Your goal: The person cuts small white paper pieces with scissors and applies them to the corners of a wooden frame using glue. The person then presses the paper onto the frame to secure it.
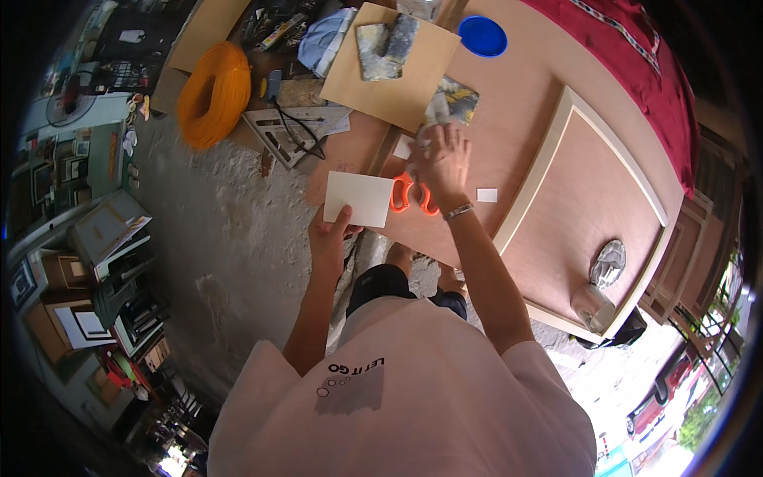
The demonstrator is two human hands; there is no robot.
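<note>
My left hand (pixel 330 234) pinches the lower edge of a cream rectangular card (pixel 358 197), held flat over the edge of the plywood table (pixel 509 111). My right hand (pixel 443 163) lies palm down on the table, over orange-handled scissors (pixel 412 196) whose loops show just below the hand. The hand's fingers cover the blades, and whether they grip the scissors is unclear. A small white card piece (pixel 486 195) lies to the right of the wrist, and another small white piece (pixel 404 146) pokes out left of the fingers.
A cream picture frame (pixel 548 151) lies on the table at right with crumpled foil (pixel 608 262) on its panel. A brown board (pixel 389 60), a blue lid (pixel 482 36), red cloth (pixel 636 56) and an orange cord coil (pixel 213 94) sit further off. Shelves stand at left.
</note>
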